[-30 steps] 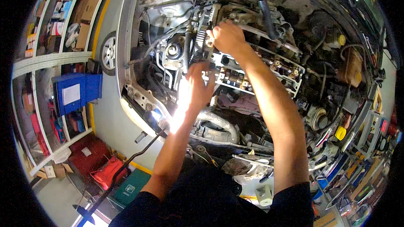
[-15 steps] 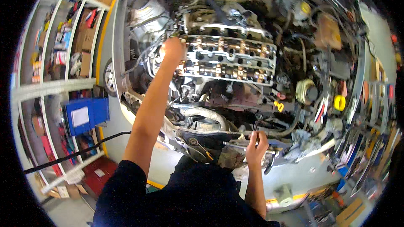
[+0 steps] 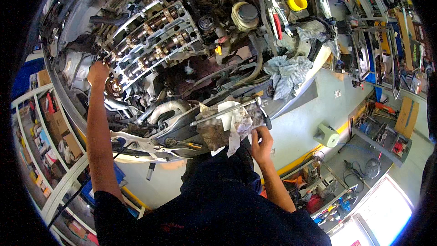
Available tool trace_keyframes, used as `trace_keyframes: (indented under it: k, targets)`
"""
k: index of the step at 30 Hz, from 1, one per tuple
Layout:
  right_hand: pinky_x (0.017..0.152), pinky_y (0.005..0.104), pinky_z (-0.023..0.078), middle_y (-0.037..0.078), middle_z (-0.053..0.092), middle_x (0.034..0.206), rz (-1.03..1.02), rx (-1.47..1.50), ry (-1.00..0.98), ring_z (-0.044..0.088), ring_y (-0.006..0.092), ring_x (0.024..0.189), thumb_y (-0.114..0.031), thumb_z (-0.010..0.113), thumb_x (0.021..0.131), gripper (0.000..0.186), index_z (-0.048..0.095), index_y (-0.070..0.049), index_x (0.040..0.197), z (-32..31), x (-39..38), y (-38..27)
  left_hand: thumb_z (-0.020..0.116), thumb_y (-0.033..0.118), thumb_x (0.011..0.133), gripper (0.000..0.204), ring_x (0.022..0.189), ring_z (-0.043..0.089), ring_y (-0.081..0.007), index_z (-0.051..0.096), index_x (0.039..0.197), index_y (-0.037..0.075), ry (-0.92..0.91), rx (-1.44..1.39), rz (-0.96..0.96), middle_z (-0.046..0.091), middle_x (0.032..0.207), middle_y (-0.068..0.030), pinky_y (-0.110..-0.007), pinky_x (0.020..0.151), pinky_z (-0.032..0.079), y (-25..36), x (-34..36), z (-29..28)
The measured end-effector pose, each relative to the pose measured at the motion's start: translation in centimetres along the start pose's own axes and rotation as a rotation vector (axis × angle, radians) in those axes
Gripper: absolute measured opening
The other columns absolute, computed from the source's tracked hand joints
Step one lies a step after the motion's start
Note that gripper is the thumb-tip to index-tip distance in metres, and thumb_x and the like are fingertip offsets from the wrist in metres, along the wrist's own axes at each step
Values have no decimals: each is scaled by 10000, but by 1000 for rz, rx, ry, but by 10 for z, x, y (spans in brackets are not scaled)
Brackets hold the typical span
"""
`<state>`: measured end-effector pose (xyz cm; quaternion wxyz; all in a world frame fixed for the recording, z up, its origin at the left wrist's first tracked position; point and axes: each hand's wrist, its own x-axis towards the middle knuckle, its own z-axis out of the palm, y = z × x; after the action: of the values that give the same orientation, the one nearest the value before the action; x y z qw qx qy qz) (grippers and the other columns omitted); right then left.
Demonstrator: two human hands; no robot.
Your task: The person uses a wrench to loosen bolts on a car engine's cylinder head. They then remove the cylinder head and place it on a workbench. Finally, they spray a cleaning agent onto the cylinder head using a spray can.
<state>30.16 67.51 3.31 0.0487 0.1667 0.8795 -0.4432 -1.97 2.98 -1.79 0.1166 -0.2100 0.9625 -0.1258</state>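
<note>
An engine's cylinder head [image 3: 150, 41] with its camshafts exposed sits in the open engine bay. At its left end my left hand [image 3: 98, 74] is closed, its fingers curled over a spot that the hand itself hides. My right hand [image 3: 262, 145] is at the bay's front edge with thumb and fingers bent together; whatever is between them does not show. Just above its fingertips is the black handle [image 3: 267, 122] of a tool. A long metal bar [image 3: 218, 115] lies beside that handle, across stained rags [image 3: 211, 132].
Striped cloth [image 3: 287, 75] drapes over the front edge. Pliers [image 3: 276, 23] and a yellow cup [image 3: 297, 2] rest at the bay's right. Yellow-handled pliers [image 3: 193, 146] lie at the front. A pale container [image 3: 327, 134] stands on the floor; shelves [image 3: 50, 159] are at left.
The view has swung right, so the engine now appears tilted and further left. My left hand stays at the cylinder head's end. The dark upright piece at my right fingertips no longer shows there.
</note>
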Motion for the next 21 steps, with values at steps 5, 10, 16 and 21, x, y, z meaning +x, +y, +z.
trace_keyframes:
  k: [5,10,16,21]
  targets:
    - [791,412,547,174,697,986,114,17,95,689,331,863,-57,666,967,154,674,8,1106,-15,33,19,695,344,922,350,1093,721,-454,758,1112,57,-40,-37,-21,749,1157,-254,-581,909,584,11,0,-12]
    - [895,427,545,190,669,1180,-111,-136,-31,640,345,1089,-102,735,923,365,630,13,1253,-15,94,26,695,367,923,341,1096,731,-442,762,1109,89,-107,-25,-66,758,1181,-200,-560,899,597,2,-17,-25]
    - [896,427,540,183,664,1136,-3,-156,-210,653,323,1044,-77,777,870,413,626,4,1245,-3,117,30,719,362,917,322,1095,743,-400,777,1084,93,-90,51,3,763,1171,-191,-519,881,613,1,-12,-13]
    - [905,418,514,179,637,1124,-29,-189,-203,639,336,1033,-36,770,849,415,618,15,1232,-6,118,22,723,337,912,303,1053,752,-386,789,1050,75,-91,-33,-10,769,1132,-193,-498,876,611,12,-32,-44]
